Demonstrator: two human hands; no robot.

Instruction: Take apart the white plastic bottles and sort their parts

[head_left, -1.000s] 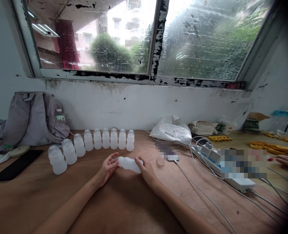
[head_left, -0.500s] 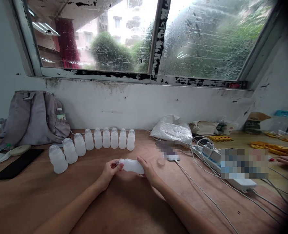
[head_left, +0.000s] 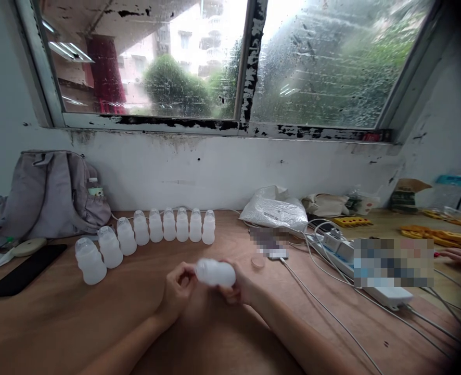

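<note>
Your right hand (head_left: 236, 287) has shifted beneath bottle (head_left: 216, 273), grasping it over near worktop (head_left: 135, 291); left hand (head_left: 176, 290) at bottle's left end (blurred, can't tell if grasping). Likely steadier support.

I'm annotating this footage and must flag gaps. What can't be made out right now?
All in the head view:
Held bottle: its left end is blurred, so contact with the left hand is unclear.
Right hand: fingers partly hidden behind the bottle.
Power strip: partly covered by a pixelated patch.
Co-worker's hand: cut off at the right edge.
</note>
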